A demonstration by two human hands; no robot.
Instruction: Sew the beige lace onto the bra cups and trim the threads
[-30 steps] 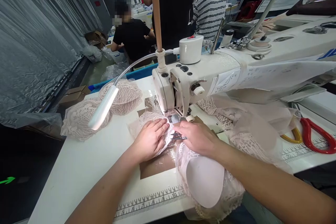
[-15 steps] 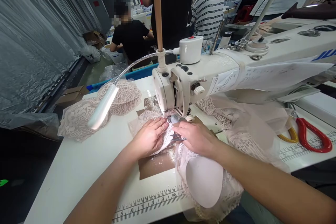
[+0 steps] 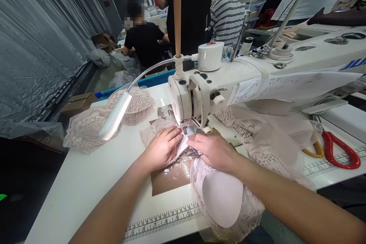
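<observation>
At the needle area of a white sewing machine (image 3: 187,101), my left hand (image 3: 163,148) presses on pale pink lace fabric (image 3: 160,124), its fingers together on the cloth. Close beside it, my right hand (image 3: 213,150) is closed, with small dark thread snips (image 3: 194,153) sticking out from under its fingers toward the left; the fingertips also touch the lace edge. Below the right hand a lace piece with a smooth pale cup (image 3: 223,198) hangs over the table's front edge. The fabric under the left palm is partly hidden.
Lace cups (image 3: 85,129) lie at the left under a lit lamp (image 3: 116,116). Red-handled scissors (image 3: 341,150) and more lace (image 3: 270,158) lie on the right. A printed ruler (image 3: 166,221) runs along the front of the table (image 3: 94,183). Several people are beyond the machine.
The blades of the snips look closer together, and the right fingers have shifted slightly at the lace edge. The lace strip between the hands has turned and narrowed. The left hand has hardly moved.
</observation>
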